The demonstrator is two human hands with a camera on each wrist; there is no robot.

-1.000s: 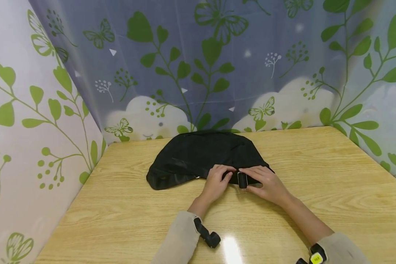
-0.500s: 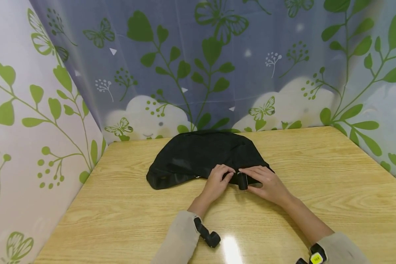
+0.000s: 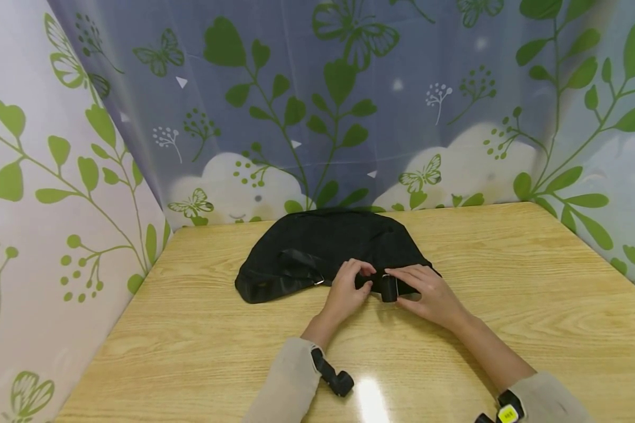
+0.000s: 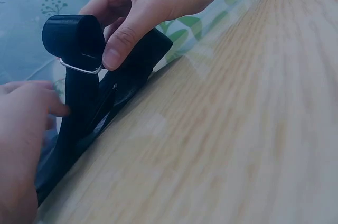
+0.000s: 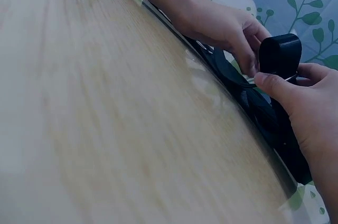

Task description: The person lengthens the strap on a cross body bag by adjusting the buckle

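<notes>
The right hand [image 3: 428,294] pinches a buckle [image 4: 80,68], the strap loop [image 3: 388,289] upright just left of it. Whether the left hand [image 3: 346,289], farther off, grips anything is unclear.

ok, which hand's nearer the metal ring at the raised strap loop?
Right. The right hand grips the metal ring at one side, beside the strap loop; the left hand is left of the ring, apart from it.
</notes>
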